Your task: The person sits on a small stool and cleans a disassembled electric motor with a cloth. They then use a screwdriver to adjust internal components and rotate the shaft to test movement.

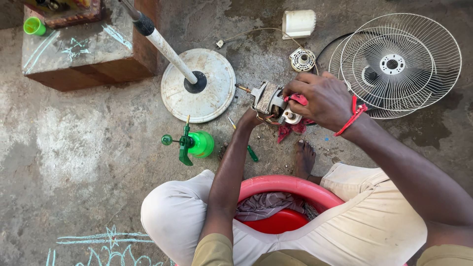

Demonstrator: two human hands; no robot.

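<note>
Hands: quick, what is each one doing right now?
Left hand: mostly hidden under the fan motor, holding it from below.
Right hand: closed on a red cloth against the motor.

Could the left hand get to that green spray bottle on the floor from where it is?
Probably yes. The spray bottle lies on bare floor just left of the left hand, with nothing between them. But that hand is under the fan motor, supporting it, so it would have to let go.

Green spray bottle (194, 144) near left on concrete. White round fan base (214, 86) with pole far centre. Two wire fan guards (399, 61) stacked far right, white plastic cover (298, 23) far, red tub (290, 186) near, green cup (34, 26) far left
</note>
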